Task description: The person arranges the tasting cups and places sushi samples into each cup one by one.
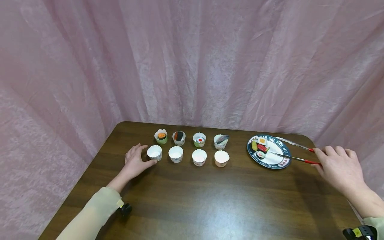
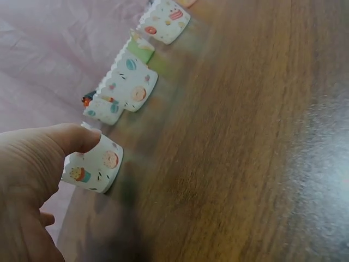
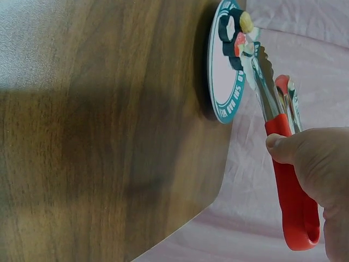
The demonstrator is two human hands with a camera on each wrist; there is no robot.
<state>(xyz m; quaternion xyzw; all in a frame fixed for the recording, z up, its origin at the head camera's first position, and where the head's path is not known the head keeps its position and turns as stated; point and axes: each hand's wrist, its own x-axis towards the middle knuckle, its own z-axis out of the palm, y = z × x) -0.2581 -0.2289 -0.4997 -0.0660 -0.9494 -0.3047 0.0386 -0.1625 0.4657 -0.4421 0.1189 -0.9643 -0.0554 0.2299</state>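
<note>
My left hand (image 1: 136, 163) is at the leftmost cup of the front row, a white paper baking cup (image 1: 154, 154). Its thumb lies along the near side and its fingers reach round the far left side, holding the cup where it stands. The left wrist view shows the thumb over the cup's rim. My right hand (image 1: 340, 168) grips metal tongs with red handles (image 3: 283, 169). The tongs' arms are spread over a round plate (image 1: 274, 163), one tip low beside the sushi pieces. On the plate lie several toy sushi pieces, including a red-topped one (image 1: 262, 148) and a round roll (image 1: 260, 155).
Three more empty front-row cups stand to the right, among them a cup (image 1: 221, 158). Behind, a row of cups holds one sushi piece each, such as the orange-topped piece (image 1: 162, 136). A pink curtain (image 1: 192, 66) hangs behind the wooden table (image 1: 192, 200).
</note>
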